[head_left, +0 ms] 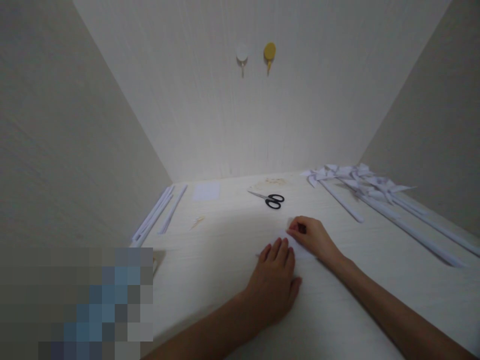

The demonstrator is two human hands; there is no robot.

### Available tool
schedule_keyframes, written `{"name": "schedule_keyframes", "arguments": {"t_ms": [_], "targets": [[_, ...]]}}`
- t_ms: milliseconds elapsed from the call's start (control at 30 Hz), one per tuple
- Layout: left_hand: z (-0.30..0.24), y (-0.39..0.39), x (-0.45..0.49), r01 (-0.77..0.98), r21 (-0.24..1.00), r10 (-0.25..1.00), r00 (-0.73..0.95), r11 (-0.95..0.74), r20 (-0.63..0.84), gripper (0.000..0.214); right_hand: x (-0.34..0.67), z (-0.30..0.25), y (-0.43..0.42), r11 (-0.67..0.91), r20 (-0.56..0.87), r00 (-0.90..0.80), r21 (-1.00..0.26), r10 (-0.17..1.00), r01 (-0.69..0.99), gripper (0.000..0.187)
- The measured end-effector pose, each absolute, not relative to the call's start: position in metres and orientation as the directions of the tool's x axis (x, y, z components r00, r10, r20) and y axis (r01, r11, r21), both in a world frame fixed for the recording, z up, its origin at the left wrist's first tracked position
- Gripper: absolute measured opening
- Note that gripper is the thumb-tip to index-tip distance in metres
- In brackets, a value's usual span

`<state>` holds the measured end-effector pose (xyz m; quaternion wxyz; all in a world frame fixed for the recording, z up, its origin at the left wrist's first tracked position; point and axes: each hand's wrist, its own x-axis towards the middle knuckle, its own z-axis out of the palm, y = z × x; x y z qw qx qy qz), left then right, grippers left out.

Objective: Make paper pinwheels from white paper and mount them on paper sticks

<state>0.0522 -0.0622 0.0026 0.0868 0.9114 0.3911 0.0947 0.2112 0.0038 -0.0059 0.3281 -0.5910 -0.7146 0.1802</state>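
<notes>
A small sheet of white paper (302, 249) lies on the table, partly covered by both hands. My left hand (275, 282) rests flat on it with its fingers stretched forward. At the paper's far edge, my right hand (310, 239) is closed in a pinch on the sheet; the fold or corner between the fingertips is hard to make out. Beyond the hands lie scissors (272, 200) with black handles, their blades pointing left.
Several paper pinwheels (356, 177) with rolled paper sticks (412, 235) lie at right. More paper rolls (153, 215) are at left, near a square paper sheet (206, 191). Thin pale slivers (197, 221) lie nearby. Two hooks, one yellow (269, 52), are on the back wall.
</notes>
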Motion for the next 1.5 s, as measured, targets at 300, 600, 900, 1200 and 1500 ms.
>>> {"name": "schedule_keyframes", "arguments": {"t_ms": [300,600,900,1200,1500], "targets": [[0.002,-0.063,0.054,0.703,0.237,0.736,0.672,-0.670,0.089,0.050,0.210,-0.004,0.004,0.212,0.216,-0.091,-0.646,0.972,0.734,0.011],[0.005,-0.063,0.053,0.701,0.250,0.736,0.672,-0.668,0.081,0.050,0.212,-0.002,0.004,0.209,0.193,-0.112,-0.613,0.975,0.762,0.012],[0.003,-0.064,0.053,0.692,0.262,0.730,0.679,-0.672,0.080,0.051,0.222,0.011,-0.008,0.235,0.066,-0.233,-0.495,0.970,0.836,0.012],[0.001,-0.063,0.053,0.670,0.260,0.710,0.696,-0.696,0.105,0.052,0.219,-0.002,-0.006,0.440,0.246,-0.365,-0.483,0.898,0.757,0.031],[0.001,-0.066,0.055,0.654,0.201,0.684,0.709,-0.729,0.173,0.048,0.222,0.004,-0.003,0.410,0.163,-0.396,-0.599,0.904,0.688,0.012]]}}
